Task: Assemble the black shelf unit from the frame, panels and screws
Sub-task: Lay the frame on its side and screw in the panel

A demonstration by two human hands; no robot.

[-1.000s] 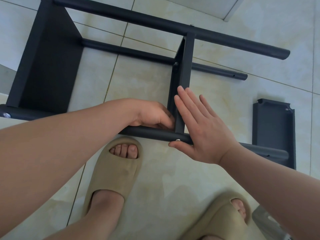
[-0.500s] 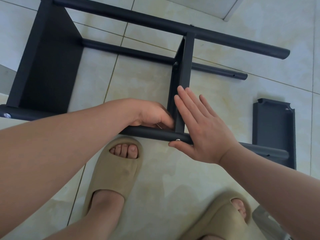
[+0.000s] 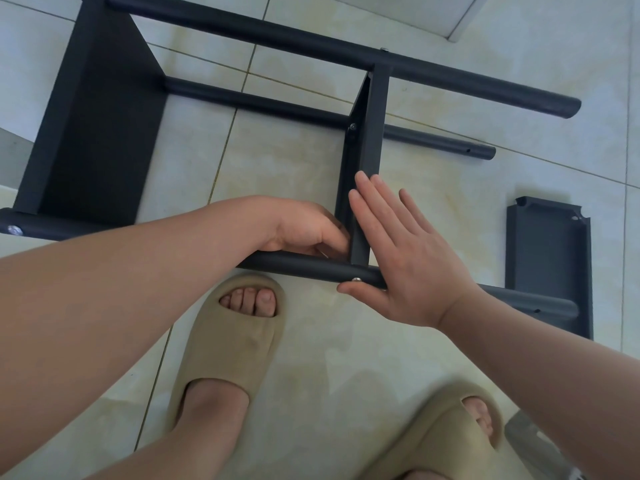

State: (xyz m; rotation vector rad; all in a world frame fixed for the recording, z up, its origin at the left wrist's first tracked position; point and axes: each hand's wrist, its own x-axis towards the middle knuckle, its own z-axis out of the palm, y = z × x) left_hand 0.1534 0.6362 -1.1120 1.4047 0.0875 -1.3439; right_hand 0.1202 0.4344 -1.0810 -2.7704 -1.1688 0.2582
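On floor (image 3: 450, 174), matte black frame (image 3: 311, 46); right hand (image 3: 408, 258) spread on panel (image 3: 370, 133), left grip (image 3: 304, 230) unclear.

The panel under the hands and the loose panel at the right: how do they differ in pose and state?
The panel under the hands stands on edge, set between the frame tubes; the loose panel lies flat on the floor. The right hand presses flat against the first; no hand touches the second. Both are black.
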